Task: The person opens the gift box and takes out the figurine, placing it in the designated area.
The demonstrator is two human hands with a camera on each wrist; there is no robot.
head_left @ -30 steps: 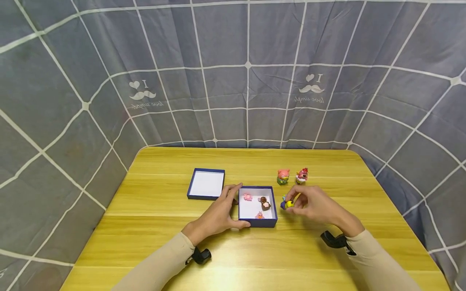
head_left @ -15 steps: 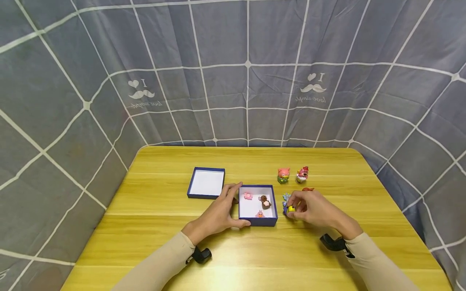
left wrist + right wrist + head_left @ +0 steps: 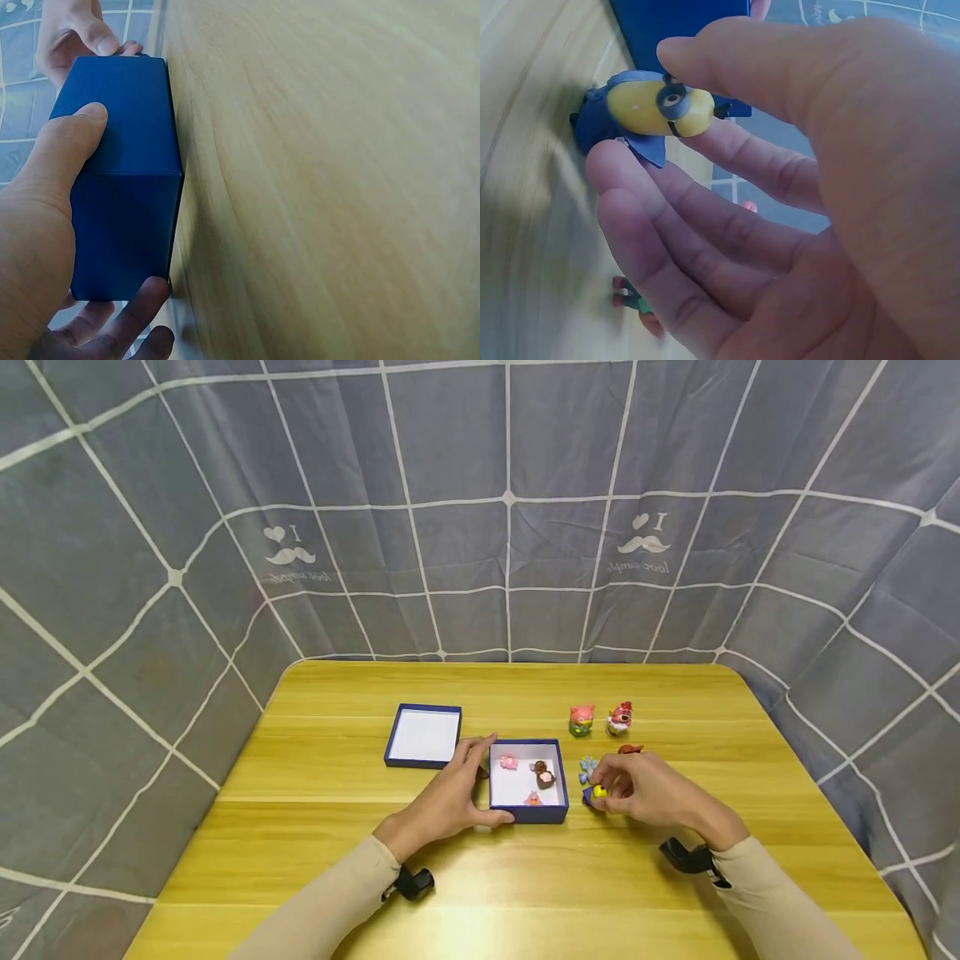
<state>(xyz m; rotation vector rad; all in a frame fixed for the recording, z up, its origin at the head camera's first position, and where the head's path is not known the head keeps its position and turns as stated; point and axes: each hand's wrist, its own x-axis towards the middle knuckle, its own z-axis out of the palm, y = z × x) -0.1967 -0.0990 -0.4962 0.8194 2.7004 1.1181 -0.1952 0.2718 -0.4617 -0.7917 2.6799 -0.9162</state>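
My left hand (image 3: pixel 448 789) holds the open blue box (image 3: pixel 529 815) at its left side, thumb on the near wall, fingers spread along the left. In the left wrist view, the thumb lies flat on the blue wall of the box (image 3: pixel 124 232). Right of the box, my right hand (image 3: pixel 648 789) pinches a yellow minion figurine (image 3: pixel 599 792) by the head between thumb and forefinger. The right wrist view shows the minion (image 3: pixel 641 109) with its goggle eye and blue clothes, its base at the tabletop. Inside the box lie two pink figurines (image 3: pixel 508 762) and a brown one (image 3: pixel 545 778).
A shallow blue lid (image 3: pixel 423 735), white inside, lies left of the box. Behind my right hand stand a pink-and-green figurine (image 3: pixel 581 721) and a red-and-white one (image 3: pixel 619 718). A light-blue figurine (image 3: pixel 588 767) stands beside the minion; an orange-red top (image 3: pixel 631 748) shows past my knuckles.
The minion has gone from tilted in my right fingers to standing at the table, slightly nearer me. The light-blue figurine and orange-red top have come into view. My left hand keeps its place.
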